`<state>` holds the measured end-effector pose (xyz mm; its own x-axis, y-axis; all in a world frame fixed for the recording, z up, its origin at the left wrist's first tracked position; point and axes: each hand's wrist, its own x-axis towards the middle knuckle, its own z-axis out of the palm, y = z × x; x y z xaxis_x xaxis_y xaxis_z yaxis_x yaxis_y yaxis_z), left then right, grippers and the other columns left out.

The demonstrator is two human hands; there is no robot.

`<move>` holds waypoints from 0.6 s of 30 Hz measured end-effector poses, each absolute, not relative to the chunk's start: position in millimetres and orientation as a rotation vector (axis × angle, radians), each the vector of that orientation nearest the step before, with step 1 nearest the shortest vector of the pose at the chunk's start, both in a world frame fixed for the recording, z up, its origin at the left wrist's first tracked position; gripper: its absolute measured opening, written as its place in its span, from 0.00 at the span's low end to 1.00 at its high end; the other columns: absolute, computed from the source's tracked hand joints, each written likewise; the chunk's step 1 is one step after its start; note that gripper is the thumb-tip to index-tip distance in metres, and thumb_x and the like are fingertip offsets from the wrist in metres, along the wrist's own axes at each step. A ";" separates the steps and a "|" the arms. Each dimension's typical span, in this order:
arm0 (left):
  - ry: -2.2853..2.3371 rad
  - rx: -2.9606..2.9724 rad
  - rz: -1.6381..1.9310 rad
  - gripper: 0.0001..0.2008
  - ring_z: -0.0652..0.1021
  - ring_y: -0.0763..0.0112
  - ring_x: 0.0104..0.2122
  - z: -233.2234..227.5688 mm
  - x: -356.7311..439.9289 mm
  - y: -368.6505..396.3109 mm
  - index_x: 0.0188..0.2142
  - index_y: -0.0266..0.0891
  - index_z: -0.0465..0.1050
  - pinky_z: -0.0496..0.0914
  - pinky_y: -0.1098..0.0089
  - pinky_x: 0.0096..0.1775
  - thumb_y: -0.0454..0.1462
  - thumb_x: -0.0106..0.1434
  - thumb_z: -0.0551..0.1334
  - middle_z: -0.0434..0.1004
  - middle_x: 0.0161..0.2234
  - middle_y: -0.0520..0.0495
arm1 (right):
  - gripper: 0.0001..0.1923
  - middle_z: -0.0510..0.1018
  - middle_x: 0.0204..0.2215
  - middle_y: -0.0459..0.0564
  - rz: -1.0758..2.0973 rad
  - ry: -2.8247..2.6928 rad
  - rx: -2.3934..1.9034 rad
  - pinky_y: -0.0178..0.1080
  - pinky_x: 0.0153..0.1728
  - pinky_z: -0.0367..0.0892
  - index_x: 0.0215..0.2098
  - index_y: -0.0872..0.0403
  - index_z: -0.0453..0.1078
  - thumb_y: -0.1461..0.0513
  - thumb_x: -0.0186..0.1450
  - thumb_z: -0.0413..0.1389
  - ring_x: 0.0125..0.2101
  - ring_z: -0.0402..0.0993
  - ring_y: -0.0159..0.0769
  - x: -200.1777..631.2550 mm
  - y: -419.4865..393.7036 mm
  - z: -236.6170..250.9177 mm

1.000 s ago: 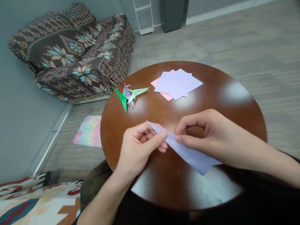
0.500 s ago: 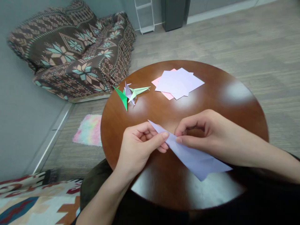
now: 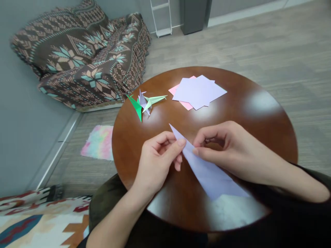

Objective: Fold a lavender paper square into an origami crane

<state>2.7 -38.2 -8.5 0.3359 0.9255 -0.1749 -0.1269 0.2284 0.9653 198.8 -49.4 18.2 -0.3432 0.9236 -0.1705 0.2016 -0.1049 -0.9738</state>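
Over the near half of the round, glossy brown wooden table, both hands are on a folded lilac paper sheet, a long narrow triangle. The left hand has its thumb and forefinger closed on the paper just below its pointed tip, the other fingers curled under. The right hand is pinched shut on the opposite edge of the same sheet, thumb on top, fingers arched above the wood.

And there's the change: half a second ago the paper lay flatter across the table, its tip aimed leftward. Now the tip has swung up and away, pointing toward the far side of the table, and the broad end has slid in toward the near rim. The grips themselves have barely shifted. That looks like the sheet being turned for lining up a fold, not creased yet.

Farther across the table from the hands, a loose stack of lilac and pink square papers sits as it was. Left of it, at the table's edge, three small folded paper figures in green, lilac and pale green haven't budged.
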 end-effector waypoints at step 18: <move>0.871 0.945 0.722 0.14 0.63 0.85 0.15 -8.6 6.7 -41.2 0.27 0.37 0.70 0.54 0.82 0.17 0.38 0.58 0.75 0.63 0.18 0.58 | 0.06 0.75 0.21 0.44 1.435 -1.346 -1.249 0.33 0.23 0.58 0.25 0.55 0.75 0.64 0.60 0.63 0.23 0.65 0.29 193.4 -47.1 10.8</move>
<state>6.7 -41.2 -8.6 0.4677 0.8297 -0.3046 -0.1453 0.4121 0.8995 193.4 -47.1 10.8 -0.2037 0.9692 -0.1386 0.0764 -0.1254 -0.9892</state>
